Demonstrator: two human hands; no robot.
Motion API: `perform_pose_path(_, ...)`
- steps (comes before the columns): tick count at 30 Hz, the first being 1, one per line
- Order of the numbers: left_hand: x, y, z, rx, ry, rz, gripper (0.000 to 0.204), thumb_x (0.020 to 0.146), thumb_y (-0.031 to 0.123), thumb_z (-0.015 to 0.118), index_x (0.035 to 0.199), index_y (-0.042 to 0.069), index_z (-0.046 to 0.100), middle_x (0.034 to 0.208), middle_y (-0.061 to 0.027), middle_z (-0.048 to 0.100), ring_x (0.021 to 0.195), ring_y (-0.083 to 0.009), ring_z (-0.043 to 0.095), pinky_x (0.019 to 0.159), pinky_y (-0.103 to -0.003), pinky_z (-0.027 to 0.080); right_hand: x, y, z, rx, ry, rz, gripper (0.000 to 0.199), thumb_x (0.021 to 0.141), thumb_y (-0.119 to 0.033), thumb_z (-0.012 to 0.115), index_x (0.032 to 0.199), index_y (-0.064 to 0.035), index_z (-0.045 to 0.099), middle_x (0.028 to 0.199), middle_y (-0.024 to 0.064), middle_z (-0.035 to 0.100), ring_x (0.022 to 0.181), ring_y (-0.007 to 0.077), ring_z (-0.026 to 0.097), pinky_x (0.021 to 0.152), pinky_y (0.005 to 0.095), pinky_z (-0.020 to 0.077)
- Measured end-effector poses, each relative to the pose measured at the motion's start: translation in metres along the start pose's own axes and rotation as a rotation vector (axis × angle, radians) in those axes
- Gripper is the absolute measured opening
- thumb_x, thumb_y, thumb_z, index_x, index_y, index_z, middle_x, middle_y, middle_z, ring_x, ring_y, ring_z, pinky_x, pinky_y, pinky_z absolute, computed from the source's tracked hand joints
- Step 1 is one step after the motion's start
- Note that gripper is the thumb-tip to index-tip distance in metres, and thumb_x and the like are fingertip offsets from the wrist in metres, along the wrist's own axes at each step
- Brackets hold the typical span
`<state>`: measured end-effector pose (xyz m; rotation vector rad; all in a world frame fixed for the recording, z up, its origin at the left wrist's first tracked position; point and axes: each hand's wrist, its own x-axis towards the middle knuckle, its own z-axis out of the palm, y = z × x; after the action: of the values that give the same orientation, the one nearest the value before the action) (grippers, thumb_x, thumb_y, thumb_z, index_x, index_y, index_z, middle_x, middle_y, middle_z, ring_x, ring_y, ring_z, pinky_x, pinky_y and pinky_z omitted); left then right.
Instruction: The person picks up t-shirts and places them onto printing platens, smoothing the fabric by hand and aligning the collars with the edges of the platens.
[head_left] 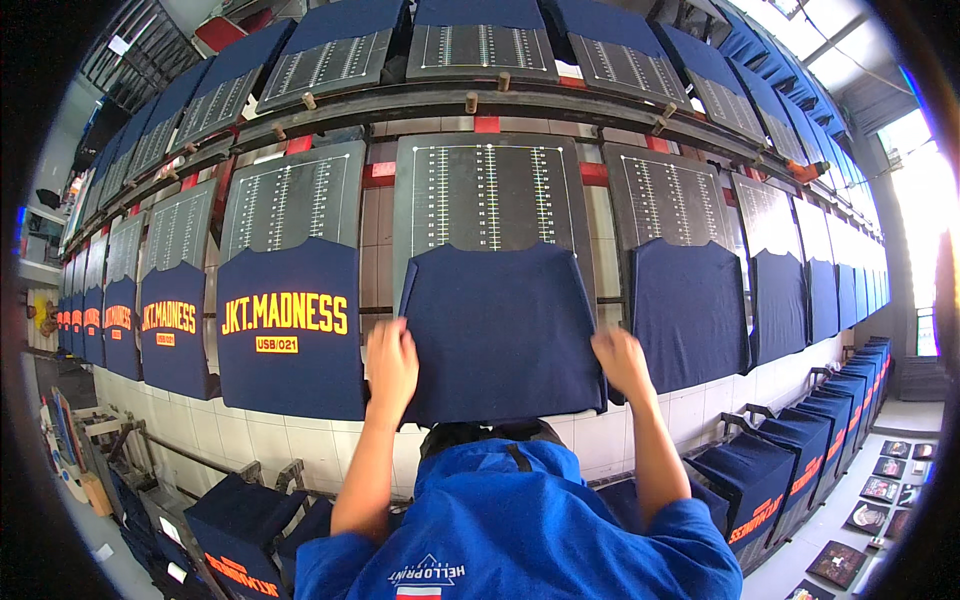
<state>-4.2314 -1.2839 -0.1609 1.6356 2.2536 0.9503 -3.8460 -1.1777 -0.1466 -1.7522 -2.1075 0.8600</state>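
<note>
Straight ahead of me, a plain navy T-shirt (495,330) lies stretched over a dark flat printing board (487,200) marked with white ruler lines. The board's upper part shows bare above the shirt's neckline. My left hand (393,358) is closed at the shirt's left edge, fingers curled against the cloth. At the opposite edge, my right hand (622,360) is also closed on the cloth, its fingertips slightly blurred. To the left, a navy T-shirt (288,365) carries yellow and orange lettering on its board. A plain navy T-shirt (690,310) covers the board to the right.
Boards with navy shirts continue in a curved row both ways. Behind them runs a dark rail (480,118) with wooden pegs, then another row of boards (482,50). An orange tool (806,171) rests on the rail at right. Printed shirts (240,525) hang on racks behind me.
</note>
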Motion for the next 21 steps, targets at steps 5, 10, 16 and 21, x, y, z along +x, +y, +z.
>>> perform_pose_path(5, 0.128, -0.014, 0.085, 0.255, 0.043, 0.155, 0.026, 0.09, 0.012, 0.066, 0.113, 0.002, 0.059, 0.11, -0.0154, 0.057, 0.103, -0.0368, 0.054, 0.087, -0.047, 0.044, 0.152, -0.026, 0.045, -0.252, 0.353, -0.204, 0.032, 0.089, -0.028, 0.069, 0.109, -0.0039, 0.06, 0.099, 0.0151, 0.068, 0.098, 0.0367, 0.064, 0.09, 0.0458, 0.0486)
perform_pose_path(10, 0.144, -0.031, 0.095, 0.219, -0.145, 0.293, 0.012, 0.092, 0.01, 0.062, 0.099, 0.004, 0.055, 0.102, -0.0131, 0.059, 0.094, -0.0344, 0.054, 0.083, -0.046, 0.043, 0.179, -0.019, 0.052, -0.195, -0.043, -0.012, 0.024, 0.092, -0.026, 0.066, 0.098, -0.0036, 0.061, 0.094, 0.0148, 0.068, 0.096, 0.0358, 0.064, 0.085, 0.0454, 0.049)
perform_pose_path(16, 0.151, -0.038, 0.095, 0.043, -0.155, 0.295, 0.008, 0.097, 0.01, 0.053, 0.096, 0.003, 0.05, 0.09, -0.0164, 0.059, 0.084, -0.0384, 0.057, 0.076, -0.048, 0.044, 0.181, -0.005, 0.062, -0.056, 0.294, -0.239, 0.015, 0.093, -0.017, 0.063, 0.088, -0.004, 0.057, 0.084, 0.0133, 0.064, 0.082, 0.035, 0.06, 0.077, 0.047, 0.0465)
perform_pose_path(21, 0.163, -0.037, 0.098, 0.118, -0.197, 0.318, 0.007, 0.097, 0.009, 0.052, 0.096, 0.002, 0.05, 0.09, -0.0172, 0.059, 0.083, -0.0395, 0.057, 0.075, -0.048, 0.045, 0.19, 0.001, 0.067, -0.068, 0.342, -0.309, 0.012, 0.093, -0.015, 0.063, 0.088, -0.0048, 0.057, 0.083, 0.013, 0.062, 0.082, 0.0349, 0.059, 0.076, 0.0471, 0.0457)
